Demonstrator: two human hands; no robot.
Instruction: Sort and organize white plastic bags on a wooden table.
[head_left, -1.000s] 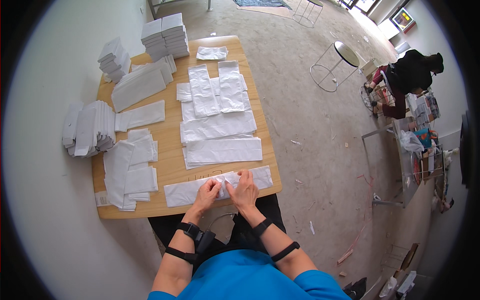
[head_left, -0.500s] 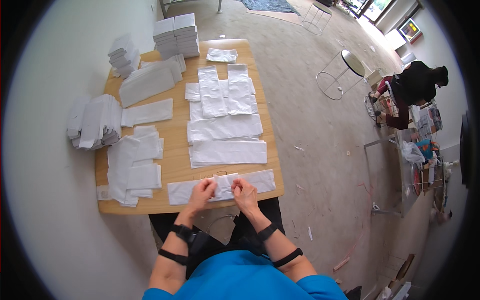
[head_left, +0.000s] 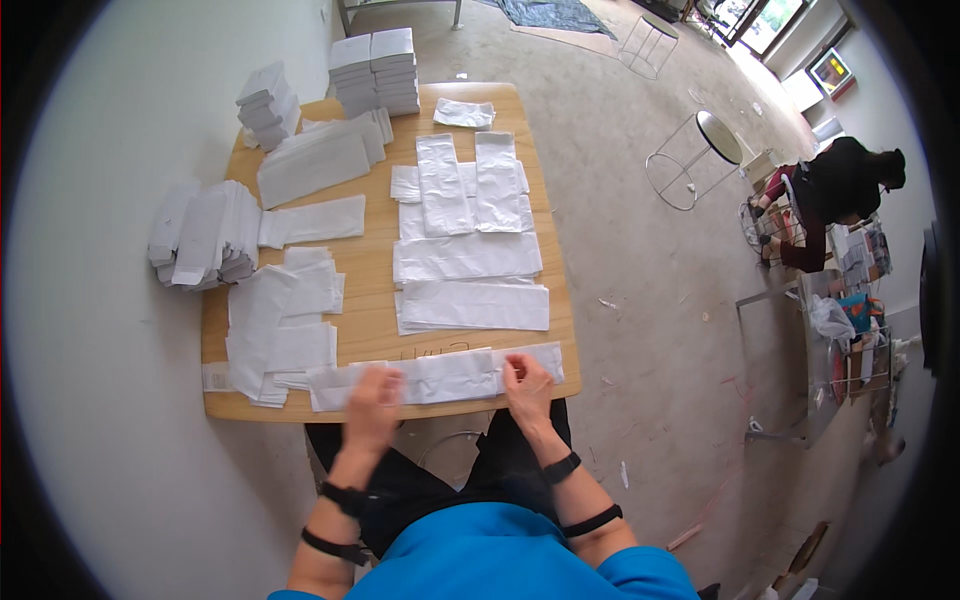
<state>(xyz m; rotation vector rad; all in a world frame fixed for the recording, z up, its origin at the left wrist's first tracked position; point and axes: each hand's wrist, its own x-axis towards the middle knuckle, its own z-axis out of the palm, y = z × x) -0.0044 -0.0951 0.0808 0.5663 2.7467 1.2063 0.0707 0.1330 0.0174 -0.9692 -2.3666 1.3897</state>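
Observation:
Along the table's near edge lies a long band of flat, folded white sheets point(head_left: 450, 376), paper or thin plastic, overlapping each other. My left hand point(head_left: 372, 405) is over the left part of this band, its fingers smeared by motion. At the right part, my right hand point(head_left: 530, 388) has its fingers curled in a pinch on or just above the sheets. What its fingertips hold, if anything, is hidden. Beyond my hands lie more white folded sheets point(head_left: 472, 305) in stacked rows, with two upright strips point(head_left: 495, 185) on top at the far end.
To the left lie loose white sheets point(head_left: 260, 340) and a pile of flattened white boxes point(head_left: 205, 235). Stacked white boxes point(head_left: 375, 75) stand at the back of the wooden table point(head_left: 375, 300). A round stool point(head_left: 718, 138) and a bent-over person point(head_left: 835, 190) are off to the right.
My left hand has moved left and my right hand slightly right, so they are wider apart. The sheets between them now show more, and the band reaches further left.

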